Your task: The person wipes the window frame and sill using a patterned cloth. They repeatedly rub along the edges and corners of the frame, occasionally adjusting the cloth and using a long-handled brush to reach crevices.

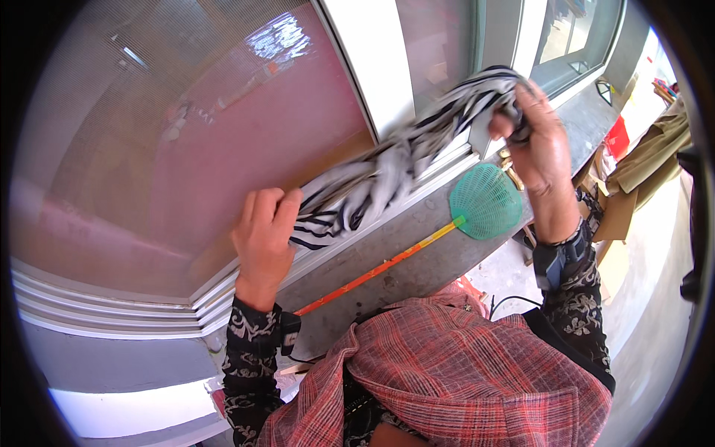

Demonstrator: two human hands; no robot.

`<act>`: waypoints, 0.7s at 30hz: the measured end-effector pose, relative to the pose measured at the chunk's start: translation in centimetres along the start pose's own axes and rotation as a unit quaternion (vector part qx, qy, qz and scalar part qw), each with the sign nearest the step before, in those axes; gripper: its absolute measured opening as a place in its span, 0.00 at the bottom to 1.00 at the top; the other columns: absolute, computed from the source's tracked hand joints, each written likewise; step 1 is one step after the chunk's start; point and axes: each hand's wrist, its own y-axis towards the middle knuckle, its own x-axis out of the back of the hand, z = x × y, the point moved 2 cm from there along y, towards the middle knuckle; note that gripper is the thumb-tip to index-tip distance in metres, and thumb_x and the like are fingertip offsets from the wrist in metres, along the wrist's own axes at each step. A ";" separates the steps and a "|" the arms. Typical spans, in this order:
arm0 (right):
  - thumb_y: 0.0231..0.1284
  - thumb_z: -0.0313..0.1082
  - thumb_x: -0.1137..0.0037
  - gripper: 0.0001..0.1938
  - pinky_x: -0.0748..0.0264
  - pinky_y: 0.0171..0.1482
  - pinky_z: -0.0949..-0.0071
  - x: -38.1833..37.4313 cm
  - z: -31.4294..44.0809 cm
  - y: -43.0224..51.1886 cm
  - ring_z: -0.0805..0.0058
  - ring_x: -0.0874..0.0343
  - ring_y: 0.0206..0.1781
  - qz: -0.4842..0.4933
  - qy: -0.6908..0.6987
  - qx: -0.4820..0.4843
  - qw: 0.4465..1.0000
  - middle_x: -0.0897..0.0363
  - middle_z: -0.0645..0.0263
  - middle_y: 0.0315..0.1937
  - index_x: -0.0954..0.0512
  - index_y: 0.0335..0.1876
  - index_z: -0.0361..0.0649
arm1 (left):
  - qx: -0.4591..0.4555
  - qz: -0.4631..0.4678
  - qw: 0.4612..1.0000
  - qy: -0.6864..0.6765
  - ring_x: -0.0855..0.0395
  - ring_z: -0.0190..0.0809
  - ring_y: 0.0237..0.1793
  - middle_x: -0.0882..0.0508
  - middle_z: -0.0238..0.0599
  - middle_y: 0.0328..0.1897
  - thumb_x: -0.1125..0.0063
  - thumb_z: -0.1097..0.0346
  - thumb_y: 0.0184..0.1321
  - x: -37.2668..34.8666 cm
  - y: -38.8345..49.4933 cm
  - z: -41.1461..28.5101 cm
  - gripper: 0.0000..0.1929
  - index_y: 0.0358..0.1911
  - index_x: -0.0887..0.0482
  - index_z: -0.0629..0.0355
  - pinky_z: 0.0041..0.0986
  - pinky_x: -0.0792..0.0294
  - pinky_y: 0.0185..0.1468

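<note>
A black-and-white striped cloth (385, 167) is stretched between my hands, bunched and twisted in the middle and partly blurred. Its lower left end is gripped by my left hand (267, 240), which is in front of the window screen (223, 145). Up at the right, my right hand (539, 134) holds the other end, with some of the fabric looped over between thumb and fingers. Below the cloth, a green plastic fly swatter (486, 201) with an orange and yellow handle lies on the grey window ledge (402, 279).
White window frames and a sliding track (111, 310) run along the ledge. Small yellowish pieces (511, 167) lie by the swatter head. Over at the right are cardboard (617, 218), a khaki cloth (653, 151) and a red item (617, 138). A plaid garment (447, 369) covers my front.
</note>
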 end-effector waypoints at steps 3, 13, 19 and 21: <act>0.70 0.31 0.50 0.10 0.22 0.31 0.78 3.5 -1.3 -0.1 0.78 0.19 0.30 -0.133 -0.146 -0.072 0.978 0.18 0.63 0.35 0.24 0.51 0.37 | 0.009 0.036 0.999 -0.004 0.23 0.42 0.38 0.26 0.33 0.35 0.46 0.76 0.48 -3.6 -1.2 0.6 0.12 0.37 0.19 0.55 0.33 0.28 0.29; 0.69 0.26 0.51 0.19 0.18 0.47 0.72 6.7 -6.5 -1.6 0.77 0.20 0.46 -0.045 -0.117 -0.059 0.990 0.21 0.64 0.48 0.30 0.65 0.38 | 0.044 0.071 0.995 -0.060 0.19 0.45 0.34 0.24 0.35 0.34 0.41 0.76 0.44 -8.1 -4.1 1.4 0.13 0.36 0.18 0.55 0.35 0.26 0.31; 0.57 0.25 0.43 0.19 0.19 0.43 0.63 8.0 -9.5 -2.0 0.54 0.17 0.38 0.080 -0.690 0.058 0.717 0.23 0.49 0.48 0.28 0.55 0.43 | 0.168 0.110 0.948 -0.245 0.16 0.42 0.33 0.19 0.33 0.35 0.37 0.79 0.43 -7.8 -8.3 2.7 0.19 0.43 0.17 0.57 0.33 0.26 0.31; 0.58 0.28 0.44 0.15 0.20 0.40 0.59 8.2 -10.1 -1.9 0.50 0.18 0.38 0.078 -0.784 0.054 0.614 0.23 0.50 0.43 0.28 0.51 0.43 | 0.291 0.067 0.831 -0.469 0.15 0.41 0.34 0.16 0.34 0.37 0.39 0.79 0.50 -8.9 -9.8 2.9 0.18 0.47 0.18 0.58 0.32 0.26 0.30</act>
